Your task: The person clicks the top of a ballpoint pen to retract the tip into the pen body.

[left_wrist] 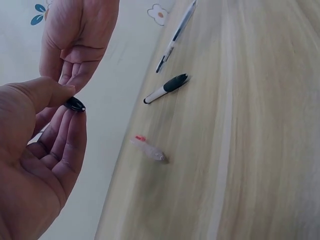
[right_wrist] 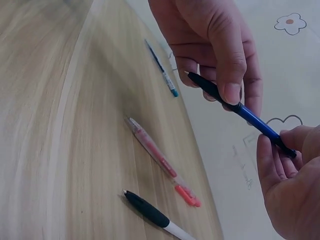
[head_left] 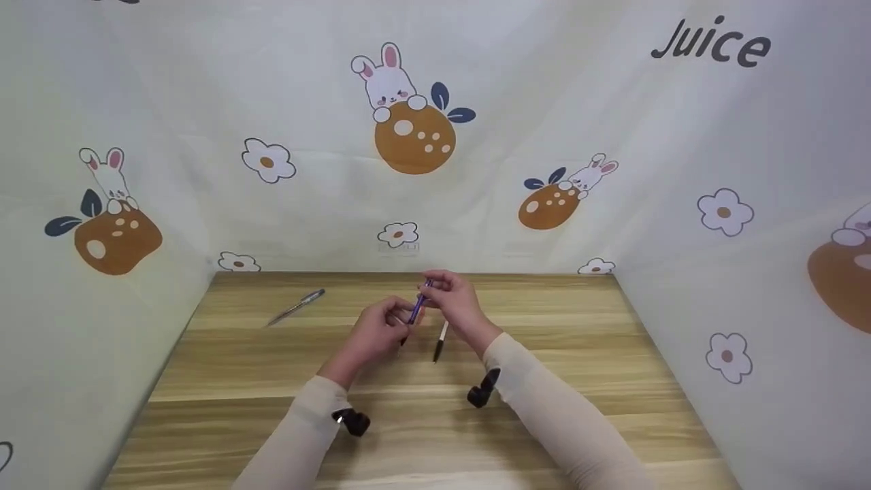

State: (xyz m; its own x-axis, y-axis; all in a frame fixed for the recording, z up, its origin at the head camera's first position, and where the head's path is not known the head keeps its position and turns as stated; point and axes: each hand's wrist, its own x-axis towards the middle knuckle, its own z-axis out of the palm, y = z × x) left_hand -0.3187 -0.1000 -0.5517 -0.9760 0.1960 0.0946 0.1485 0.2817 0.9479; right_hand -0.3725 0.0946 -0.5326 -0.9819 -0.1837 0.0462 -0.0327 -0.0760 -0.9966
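Both hands hold one blue pen point(right_wrist: 257, 121) with a black grip, above the far part of the table. My left hand point(head_left: 378, 335) pinches its black tip end between thumb and fingers. My right hand point(head_left: 454, 299) pinches the other end, farther from me. Below them on the table lies a white pen point(head_left: 441, 342) with a black grip. Beside it is a clear pen with red parts point(right_wrist: 159, 159), mostly hidden by the hands in the head view. In the left wrist view, the blue pen's black tip point(left_wrist: 75, 104) pokes out from the left fingers.
A clear pen with a blue end point(head_left: 297, 307) lies at the far left of the wooden table point(head_left: 238, 381). Another clear pen with a dark clip point(left_wrist: 176, 37) shows in the left wrist view. A patterned cloth point(head_left: 313, 204) stands behind the table and along both sides.
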